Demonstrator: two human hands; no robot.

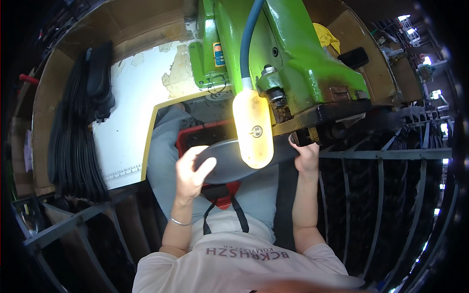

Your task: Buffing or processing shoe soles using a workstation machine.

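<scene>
My left hand [191, 172] grips the left end of a black shoe sole [226, 163], thumb on top and fingers round its far edge. At its right end, my right hand [307, 156] holds the sole close under the dark metal working head [305, 134] of a green machine [298, 63]. A glowing yellow-white lamp [253, 141] on a blue-grey flexible stem hangs over the sole and hides its middle. Part of my right fingertips is hidden by the machine head.
A long row of black soles [73, 136] leans along the left side of the white tabletop [132, 102]. Cardboard walls [49, 97] surround the table. Metal racks [391, 155] stand to the right and lower left [73, 222]. A yellow cloth [326, 36] lies behind the machine.
</scene>
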